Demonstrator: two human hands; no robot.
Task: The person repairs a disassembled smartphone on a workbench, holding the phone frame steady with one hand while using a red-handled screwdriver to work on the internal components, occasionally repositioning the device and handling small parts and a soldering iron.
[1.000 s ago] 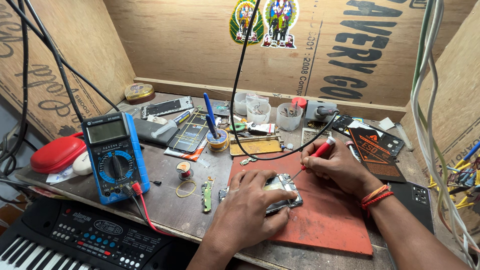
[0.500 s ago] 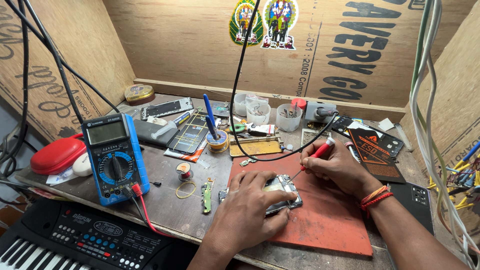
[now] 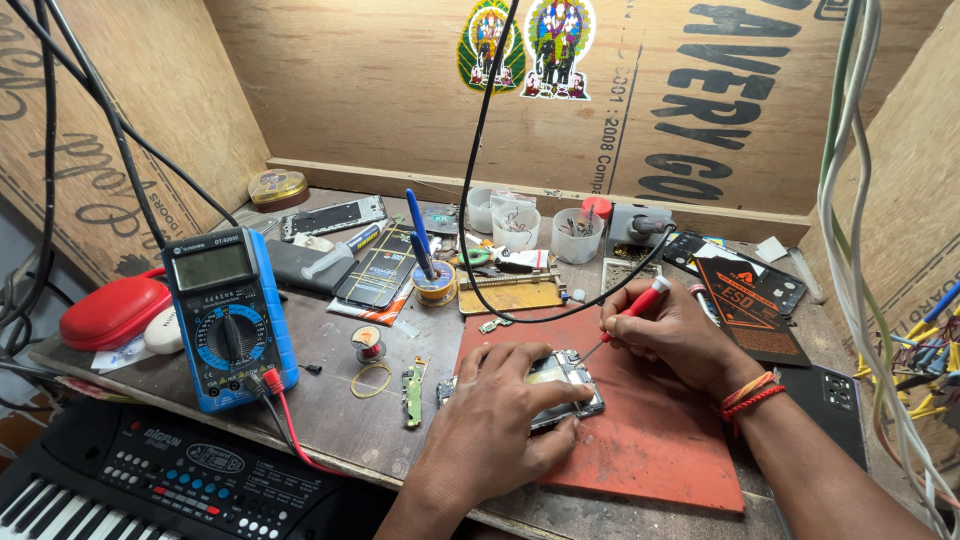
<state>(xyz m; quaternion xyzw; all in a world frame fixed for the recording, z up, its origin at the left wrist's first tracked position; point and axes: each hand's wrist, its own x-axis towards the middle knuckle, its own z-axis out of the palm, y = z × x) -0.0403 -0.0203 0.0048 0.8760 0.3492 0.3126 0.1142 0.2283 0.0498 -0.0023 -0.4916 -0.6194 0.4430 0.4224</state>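
the opened phone (image 3: 560, 385), back cover off and its board showing, lies flat on the red work mat (image 3: 640, 440), near the mat's left edge and close to the front lip of the bench. its long axis runs roughly left to right, tipped a little so the right end sits nearer the front edge. the left hand (image 3: 495, 420) lies palm down over its left and near part, fingers spread and pressing on it, so only the upper right portion of the board shows. the hand pins the phone rather than closing around it.

the right hand (image 3: 670, 335) sits just beyond and to the right of the phone, fingers pinched together on a red-handled screwdriver (image 3: 630, 312). the tool slants down and to the left, its thin tip meeting the phone's top right corner. a black cable (image 3: 480, 200) hangs from above and loops close behind this hand.

of the two, the left hand is on the phone and the right reaches it only through the tool.

to the right and front of the phone the mat is bare, which leaves room there. to the left, just off the mat, lie a small green circuit strip (image 3: 412, 392), a rubber band (image 3: 371, 380) and a small solder spool (image 3: 369, 342). further left stands a blue multimeter (image 3: 228, 318) with its red lead trailing forward. behind the mat are a yellow tray (image 3: 510, 295), small clear cups of parts (image 3: 577, 235) and a dark anti-static mat (image 3: 750, 310) to the right.
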